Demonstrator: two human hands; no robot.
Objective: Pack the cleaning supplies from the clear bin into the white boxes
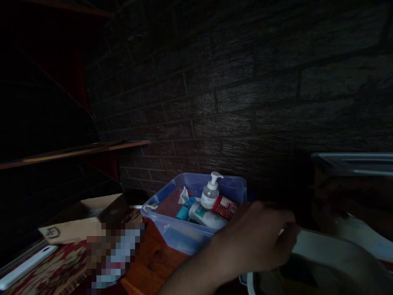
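Note:
My left hand (258,239) reaches in from the bottom middle towards the right, its fingers curled and the thumb pressed against them. They close at the edge of a pale, whitish container (331,246), whose dark contents I cannot make out. Just left of the hand stands a clear bluish plastic bin (187,237). In it are a white pump bottle (210,194), a red packet (225,207), a white bottle with a green label (208,216) lying on its side, and a blue item (183,213). My right hand does not show.
An open cardboard box (73,230) sits at left on a patterned red cloth (70,256), near a white bar-shaped object (27,268). Orange-brown wood (156,256) lies before the bin. Behind rises a dark brick wall (199,102), with wooden shelves (76,155) at left. A grey lid-like edge (356,162) is at right.

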